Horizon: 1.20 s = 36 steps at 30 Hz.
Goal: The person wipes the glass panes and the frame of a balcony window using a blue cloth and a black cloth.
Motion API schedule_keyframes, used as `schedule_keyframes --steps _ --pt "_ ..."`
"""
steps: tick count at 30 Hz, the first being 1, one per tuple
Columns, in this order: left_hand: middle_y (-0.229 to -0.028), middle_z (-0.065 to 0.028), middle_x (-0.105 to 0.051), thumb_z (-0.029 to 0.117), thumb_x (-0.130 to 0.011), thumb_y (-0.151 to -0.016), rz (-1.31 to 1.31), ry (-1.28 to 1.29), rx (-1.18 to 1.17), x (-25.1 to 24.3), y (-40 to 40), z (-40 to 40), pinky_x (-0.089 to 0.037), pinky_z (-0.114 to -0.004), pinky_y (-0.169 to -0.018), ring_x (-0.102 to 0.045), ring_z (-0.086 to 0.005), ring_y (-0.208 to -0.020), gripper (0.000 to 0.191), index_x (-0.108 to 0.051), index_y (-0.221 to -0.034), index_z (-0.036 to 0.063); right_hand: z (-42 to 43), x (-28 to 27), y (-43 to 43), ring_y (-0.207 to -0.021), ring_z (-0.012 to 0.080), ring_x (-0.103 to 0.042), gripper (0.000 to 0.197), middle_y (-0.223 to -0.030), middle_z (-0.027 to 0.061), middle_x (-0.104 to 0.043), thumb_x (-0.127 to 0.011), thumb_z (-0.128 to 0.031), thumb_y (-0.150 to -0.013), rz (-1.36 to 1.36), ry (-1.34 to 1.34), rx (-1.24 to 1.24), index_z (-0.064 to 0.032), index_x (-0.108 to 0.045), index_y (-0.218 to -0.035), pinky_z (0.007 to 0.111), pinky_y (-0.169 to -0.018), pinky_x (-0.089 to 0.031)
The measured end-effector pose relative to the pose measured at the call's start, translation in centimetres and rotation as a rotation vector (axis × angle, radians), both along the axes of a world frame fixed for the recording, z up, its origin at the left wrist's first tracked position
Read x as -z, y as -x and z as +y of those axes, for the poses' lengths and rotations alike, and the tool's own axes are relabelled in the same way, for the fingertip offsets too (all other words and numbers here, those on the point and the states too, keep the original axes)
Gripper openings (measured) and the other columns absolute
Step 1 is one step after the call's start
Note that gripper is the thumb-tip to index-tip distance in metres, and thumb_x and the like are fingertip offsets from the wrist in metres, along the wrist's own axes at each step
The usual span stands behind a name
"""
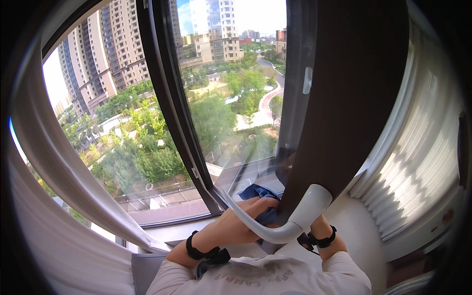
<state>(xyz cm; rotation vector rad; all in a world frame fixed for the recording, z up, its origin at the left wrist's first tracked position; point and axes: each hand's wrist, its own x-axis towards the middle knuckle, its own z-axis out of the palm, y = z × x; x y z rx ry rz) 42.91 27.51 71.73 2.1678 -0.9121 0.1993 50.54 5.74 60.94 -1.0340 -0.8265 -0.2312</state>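
Observation:
My left hand (260,209) grips a bunched blue cloth (257,190) at the lower edge of a dark-framed window sash (346,92), which stands swung open. The cloth lies close to the glass pane (225,121); the exact contact is hard to see. A pale curved window handle (284,233) crosses in front of my left hand and wrist. My right forearm reaches up behind the handle's base, while the right hand itself is hidden by the sash and handle.
White curtains hang on the left (70,177) and right (416,158). A dark window post (173,92) stands left of the sash, above a white sill (177,233). A small white latch (307,80) sits on the sash. Trees and tall buildings show outside, far below.

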Motion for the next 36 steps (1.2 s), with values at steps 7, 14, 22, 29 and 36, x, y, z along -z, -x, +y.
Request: schedule_keyframes --steps 7,14,22,29,36 --pt "-0.098 -0.0131 -0.057 0.005 -0.058 -0.083 0.129 0.137 0.186 1.4 -4.2 -0.2 -0.044 -0.033 -0.074 -0.057 -0.0277 -0.084 0.040 -0.043 -0.120 0.0063 -5.3 4.1 -1.5 -0.103 0.0202 -0.050 0.071 -0.115 0.0105 -0.049 -0.051 -0.050 -0.084 0.298 0.068 0.176 -0.0006 -0.032 -0.131 0.033 -0.088 -0.042" --pt "-0.107 -0.0084 -0.054 -0.004 -0.062 -0.078 0.279 0.682 -0.075 0.1 -4.8 9.2 -0.043 -0.028 -0.084 -0.053 -0.0132 -0.095 0.076 -0.019 -0.140 0.0081 -11.7 6.5 -3.8 -0.109 0.0216 -0.048 0.073 -0.120 0.0107 -0.048 -0.048 -0.055 -0.084 0.571 -0.048 0.512 -0.0028 -0.033 -0.132 0.035 -0.093 -0.039" --pt "-0.114 -0.0095 -0.054 0.012 -0.061 -0.085 -0.440 0.760 -0.445 -5.7 -14.6 19.8 -0.044 -0.028 -0.085 -0.053 -0.0155 -0.102 0.056 -0.032 -0.132 0.0053 -10.6 -11.9 -2.3 -0.130 0.0280 -0.029 0.098 -0.143 0.0148 -0.024 -0.040 -0.073 -0.077 -0.240 0.031 0.435 -0.0042 -0.014 -0.142 0.039 -0.107 -0.024" --pt "-0.103 -0.0198 -0.057 0.028 -0.058 -0.087 -0.899 0.346 -0.741 -7.5 -24.4 20.4 -0.044 -0.042 -0.076 -0.054 -0.0398 -0.092 0.037 -0.051 -0.110 -0.0006 -5.2 -14.0 -0.6 -0.131 0.0259 -0.026 0.077 -0.143 0.0124 -0.024 -0.041 -0.054 -0.087 0.124 0.045 0.839 -0.0069 -0.016 -0.142 0.037 -0.108 -0.021" --pt "-0.100 -0.0186 -0.060 0.021 -0.067 -0.079 -1.089 0.233 -0.863 0.6 -25.7 21.2 -0.044 -0.042 -0.082 -0.058 -0.0369 -0.091 0.031 -0.060 -0.100 -0.0004 -7.1 -11.3 0.5 -0.133 0.0275 -0.022 0.067 -0.143 0.0136 -0.022 -0.050 -0.033 -0.083 0.146 0.560 1.321 -0.0102 -0.023 -0.139 0.040 -0.107 -0.021"
